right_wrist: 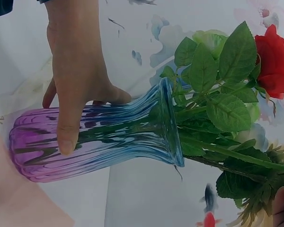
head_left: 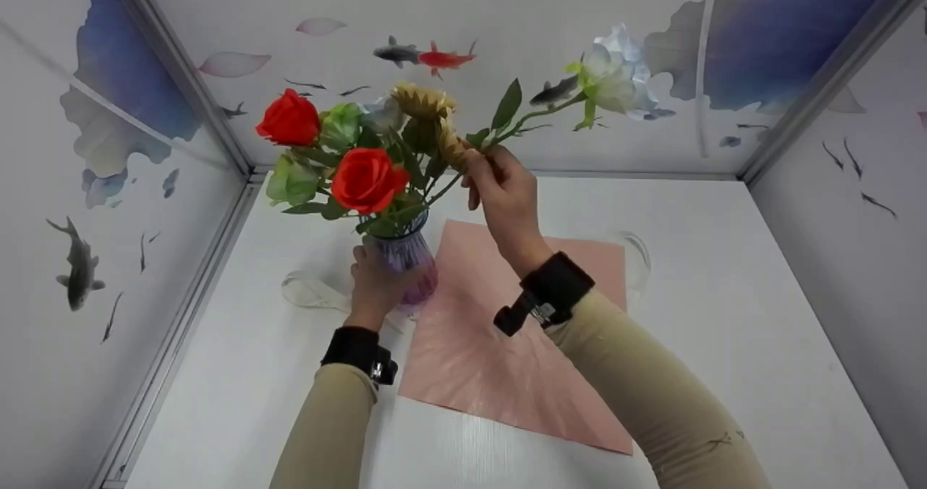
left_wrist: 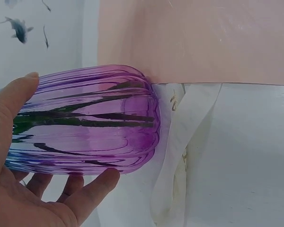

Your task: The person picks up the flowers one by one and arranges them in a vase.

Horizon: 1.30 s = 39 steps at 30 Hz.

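Observation:
A ribbed glass vase, purple below and blue at the neck, stands on the table with several stems inside. My left hand grips its body, the thumb on one side and fingers on the other. Above and right of the vase mouth, my right hand pinches the stem of a pale white-blue flower, whose head leans far right. Two red roses, green blooms and yellow sunflowers fill the vase. In the left wrist view, dark stems show through the glass.
A pink sheet of paper lies right of the vase, beneath my right forearm. White ribbon lies at the vase's left, and another loop is by the sheet's right edge. Printed walls enclose the white table.

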Available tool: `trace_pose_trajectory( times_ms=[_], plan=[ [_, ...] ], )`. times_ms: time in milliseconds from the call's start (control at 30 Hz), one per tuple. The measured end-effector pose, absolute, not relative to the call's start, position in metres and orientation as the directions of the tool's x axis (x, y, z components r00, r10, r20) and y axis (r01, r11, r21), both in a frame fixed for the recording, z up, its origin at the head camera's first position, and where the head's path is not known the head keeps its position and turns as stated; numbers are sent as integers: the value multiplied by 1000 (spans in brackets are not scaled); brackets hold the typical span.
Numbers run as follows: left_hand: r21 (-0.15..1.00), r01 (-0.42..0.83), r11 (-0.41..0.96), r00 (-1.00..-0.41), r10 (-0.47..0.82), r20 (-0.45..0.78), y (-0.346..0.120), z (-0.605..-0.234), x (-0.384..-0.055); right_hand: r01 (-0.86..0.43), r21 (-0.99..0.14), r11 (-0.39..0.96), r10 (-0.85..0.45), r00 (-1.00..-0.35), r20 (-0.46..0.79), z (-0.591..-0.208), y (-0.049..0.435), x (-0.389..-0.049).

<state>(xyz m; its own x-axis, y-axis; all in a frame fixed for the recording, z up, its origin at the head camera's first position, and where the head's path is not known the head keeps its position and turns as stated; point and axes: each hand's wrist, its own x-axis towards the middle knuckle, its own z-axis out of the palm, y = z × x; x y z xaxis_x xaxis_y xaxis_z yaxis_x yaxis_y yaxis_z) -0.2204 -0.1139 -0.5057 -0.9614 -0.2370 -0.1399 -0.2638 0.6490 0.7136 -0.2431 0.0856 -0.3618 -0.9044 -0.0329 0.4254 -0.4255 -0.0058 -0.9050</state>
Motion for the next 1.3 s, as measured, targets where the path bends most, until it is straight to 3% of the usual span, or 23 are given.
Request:
trace_pose_trajectory(
  times_ms=[433,867,1300],
  plan=[
    [724,-266,637,-961,-236,-146,-115,-508,-222,-408,-904,-129,-52,-907,417,-364,84,-241],
    [719,-274,638,-958,-244,-148,-115,-505,-221,-427,-902,-57,-6,-904,428,-369,85,-244],
    [730,-252,635,-965,-223,-139,-117,-510,-223,-454,-891,6,-110,-886,451,-379,87,-238]
  ],
)
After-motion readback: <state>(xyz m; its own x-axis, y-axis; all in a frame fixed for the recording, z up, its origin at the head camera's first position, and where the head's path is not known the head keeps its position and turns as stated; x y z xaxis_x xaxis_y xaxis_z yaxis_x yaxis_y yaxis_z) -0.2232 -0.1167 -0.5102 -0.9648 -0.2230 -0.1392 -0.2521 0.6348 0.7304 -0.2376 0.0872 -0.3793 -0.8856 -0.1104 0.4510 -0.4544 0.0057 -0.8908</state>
